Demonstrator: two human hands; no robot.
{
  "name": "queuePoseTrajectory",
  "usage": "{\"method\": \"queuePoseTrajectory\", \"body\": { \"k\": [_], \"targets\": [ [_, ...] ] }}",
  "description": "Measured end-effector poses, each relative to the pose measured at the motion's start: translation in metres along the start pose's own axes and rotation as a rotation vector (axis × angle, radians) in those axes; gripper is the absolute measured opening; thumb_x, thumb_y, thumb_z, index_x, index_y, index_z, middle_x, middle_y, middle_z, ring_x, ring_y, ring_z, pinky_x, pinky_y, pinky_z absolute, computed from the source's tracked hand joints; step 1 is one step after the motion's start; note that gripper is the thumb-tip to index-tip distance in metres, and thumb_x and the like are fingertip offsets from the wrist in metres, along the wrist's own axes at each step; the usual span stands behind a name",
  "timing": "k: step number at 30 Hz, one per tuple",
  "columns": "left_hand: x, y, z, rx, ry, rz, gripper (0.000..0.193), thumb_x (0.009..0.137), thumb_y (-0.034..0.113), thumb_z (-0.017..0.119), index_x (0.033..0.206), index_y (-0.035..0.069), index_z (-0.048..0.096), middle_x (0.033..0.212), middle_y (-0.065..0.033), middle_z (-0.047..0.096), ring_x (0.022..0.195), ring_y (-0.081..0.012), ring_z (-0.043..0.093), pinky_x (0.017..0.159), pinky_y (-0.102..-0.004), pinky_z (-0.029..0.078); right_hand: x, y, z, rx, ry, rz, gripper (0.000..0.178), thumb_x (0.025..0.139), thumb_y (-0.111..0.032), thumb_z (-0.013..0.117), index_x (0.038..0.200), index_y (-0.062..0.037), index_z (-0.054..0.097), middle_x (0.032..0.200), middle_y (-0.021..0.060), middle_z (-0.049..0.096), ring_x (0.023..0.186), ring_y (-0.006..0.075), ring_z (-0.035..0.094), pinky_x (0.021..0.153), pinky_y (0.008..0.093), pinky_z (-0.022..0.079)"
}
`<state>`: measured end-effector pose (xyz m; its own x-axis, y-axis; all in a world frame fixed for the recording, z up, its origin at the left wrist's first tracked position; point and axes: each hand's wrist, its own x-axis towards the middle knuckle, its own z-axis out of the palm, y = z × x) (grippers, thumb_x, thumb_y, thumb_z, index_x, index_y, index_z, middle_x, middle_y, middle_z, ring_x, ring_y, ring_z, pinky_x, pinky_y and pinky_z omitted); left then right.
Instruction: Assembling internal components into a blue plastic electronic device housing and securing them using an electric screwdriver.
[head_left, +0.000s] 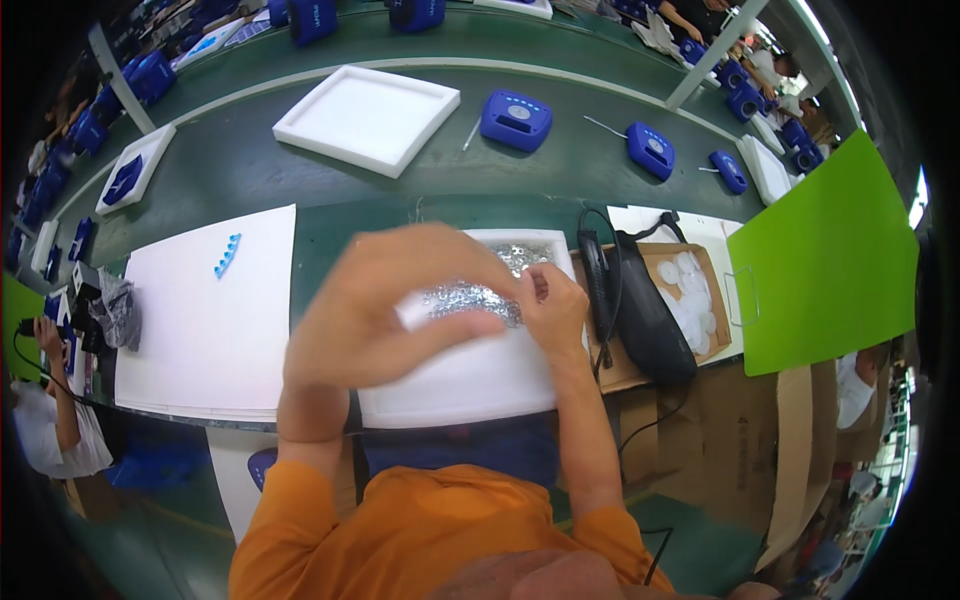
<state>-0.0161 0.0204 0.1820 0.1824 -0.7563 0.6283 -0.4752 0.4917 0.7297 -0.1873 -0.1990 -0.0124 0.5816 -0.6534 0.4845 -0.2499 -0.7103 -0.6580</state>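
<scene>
A white foam tray [455,385] lies in front of me, with a heap of small shiny metal pieces [515,262] toward its far side. My left hand [395,300] is raised above the tray, slightly blurred. Its thumb and index finger curve with a gap between them, and nothing shows in that gap. Over the right part of the metal pieces is my right hand [555,305], thumb and fingertips pinched together. Whatever they hold is too small to make out. The left index fingertip comes close to the right hand's fingers; whether they touch I cannot tell.
Left is a white board [205,330] with a blue toothed strip [228,256]. Right are a black pouch [645,310], a cardboard box [715,270] of translucent discs [685,290] and a green panel [830,260]. Beyond lie a white frame [370,115] and blue devices [516,120].
</scene>
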Motion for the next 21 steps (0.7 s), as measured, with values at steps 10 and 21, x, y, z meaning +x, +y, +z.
{"method": "queuePoseTrajectory", "body": {
  "k": [10, 21],
  "targets": [
    [-0.016, 0.014, 0.025, -0.074, -0.696, 0.319, 0.062, 0.113, 0.051, 0.067, 0.143, -0.003, 0.072, 0.122, -0.0204, 0.076, 0.113, -0.0419, 0.076, 0.115, -0.0567, 0.056, 0.0, 0.005, 0.006, 0.004, -0.017, -0.026, 0.006, 0.101, -0.011, 0.08, 0.101, -0.0052, 0.079, 0.082, 0.0111, 0.08, 0.072, 0.0263, 0.08, 0.067, 0.0371, 0.062],
    [-0.012, 0.016, 0.013, -0.199, -0.566, 0.439, 0.074, 0.107, 0.061, 0.073, 0.14, -0.005, 0.076, 0.125, -0.0227, 0.079, 0.116, -0.0398, 0.079, 0.114, -0.0563, 0.057, -0.001, 0.008, 0.003, 0.026, -0.005, -0.032, 0.009, 0.102, -0.013, 0.08, 0.099, -0.0046, 0.079, 0.08, 0.0121, 0.079, 0.068, 0.0268, 0.079, 0.065, 0.0371, 0.061]
  ]
}}
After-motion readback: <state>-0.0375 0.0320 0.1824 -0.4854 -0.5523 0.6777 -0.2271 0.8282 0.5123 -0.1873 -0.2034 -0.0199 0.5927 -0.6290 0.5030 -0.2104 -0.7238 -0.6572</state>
